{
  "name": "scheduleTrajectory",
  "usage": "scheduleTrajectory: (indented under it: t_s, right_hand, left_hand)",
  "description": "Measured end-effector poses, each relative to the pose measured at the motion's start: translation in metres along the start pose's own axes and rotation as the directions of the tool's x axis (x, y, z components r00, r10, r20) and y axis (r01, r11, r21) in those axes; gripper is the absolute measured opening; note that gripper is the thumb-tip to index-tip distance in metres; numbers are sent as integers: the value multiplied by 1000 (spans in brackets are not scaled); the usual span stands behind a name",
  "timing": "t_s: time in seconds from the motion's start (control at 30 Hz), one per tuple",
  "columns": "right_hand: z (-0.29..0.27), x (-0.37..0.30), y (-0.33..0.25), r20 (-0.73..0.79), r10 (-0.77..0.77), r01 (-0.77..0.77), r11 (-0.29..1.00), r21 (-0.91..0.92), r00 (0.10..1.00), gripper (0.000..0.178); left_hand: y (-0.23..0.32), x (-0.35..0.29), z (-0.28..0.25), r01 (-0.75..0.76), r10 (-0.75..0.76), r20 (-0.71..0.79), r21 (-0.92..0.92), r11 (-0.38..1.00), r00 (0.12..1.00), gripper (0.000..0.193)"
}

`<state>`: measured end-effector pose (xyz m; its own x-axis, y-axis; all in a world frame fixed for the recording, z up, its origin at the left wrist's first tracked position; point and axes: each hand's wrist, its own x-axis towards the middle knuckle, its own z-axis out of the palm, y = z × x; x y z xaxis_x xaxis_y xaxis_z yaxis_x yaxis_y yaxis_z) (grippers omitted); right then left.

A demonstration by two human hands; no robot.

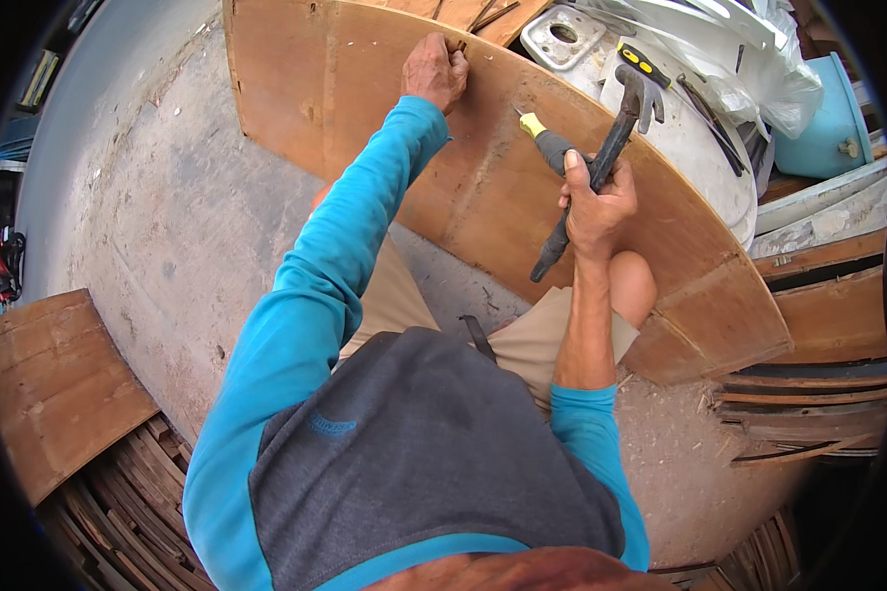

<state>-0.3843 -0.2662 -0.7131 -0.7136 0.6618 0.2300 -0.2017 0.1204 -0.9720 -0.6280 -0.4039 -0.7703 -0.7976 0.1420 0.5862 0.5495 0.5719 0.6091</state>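
Observation:
A large curved brown plywood panel stands on edge across my knees. My left hand is closed at the panel's upper edge, where a small dark bit shows by the fingertips; what it pinches is mostly hidden. In my right hand are two tools at once. One is a black claw hammer, head up and handle end pointing down. The other is a screwdriver-like tool with a grey and yellow handle, its thin metal tip pointing at the panel's face.
Behind the panel, a white surface bears a yellow-and-black handled tool and dark pliers-like tool. A blue bucket stands at the far right. Stacked wood strips and another board lie on the left.

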Motion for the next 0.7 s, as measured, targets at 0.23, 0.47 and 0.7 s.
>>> scheduleTrajectory:
  t_s: [0.23,0.47,0.7]
  right_hand:
    - [0,-3,3,0,34,-34,999,18,999,33]
    - [2,-5,11,38,39,-39,999,2,998,30]
    - [6,-7,14,61,39,-39,999,0,997,31]
  left_hand:
    - [-2,-3,-4,74,-76,68,34,997,995,14]
    - [-5,-10,-14,27,-17,86,-114,993,996,18]
    - [-6,-10,-12,-88,87,-42,-28,996,995,17]
